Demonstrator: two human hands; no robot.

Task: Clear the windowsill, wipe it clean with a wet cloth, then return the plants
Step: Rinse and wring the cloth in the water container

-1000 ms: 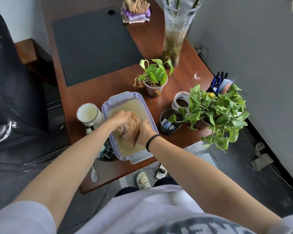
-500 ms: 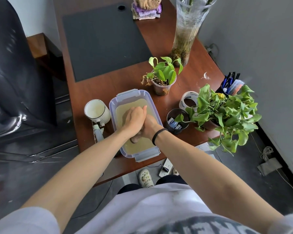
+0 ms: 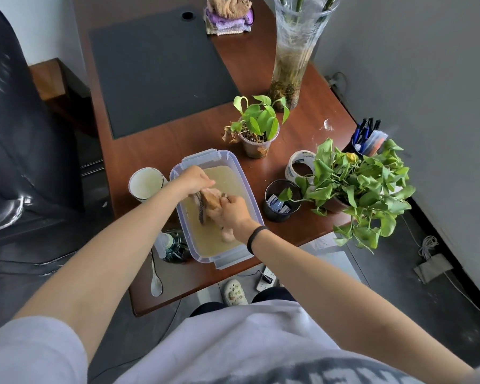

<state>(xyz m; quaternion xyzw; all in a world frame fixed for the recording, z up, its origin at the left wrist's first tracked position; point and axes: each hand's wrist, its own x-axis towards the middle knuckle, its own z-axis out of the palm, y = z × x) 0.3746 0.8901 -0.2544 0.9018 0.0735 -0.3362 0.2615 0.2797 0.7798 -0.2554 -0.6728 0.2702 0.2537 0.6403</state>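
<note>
Both hands hold a wet tan cloth (image 3: 209, 200) over a clear plastic tub (image 3: 250, 195) full of cloudy yellow water. The left hand (image 3: 195, 179) has its fingers curled tight round the far end of the cloth. The right hand (image 3: 234, 214) has its fingers curled round the near end. The tub sits near the front edge of the brown wooden desk (image 3: 155, 151). A small green plant in a clear cup (image 3: 257, 128) stands just behind the tub. A big leafy green plant (image 3: 363, 187) sits at the right edge. A tall glass vase (image 3: 293, 56) stands farther back along that edge.
</note>
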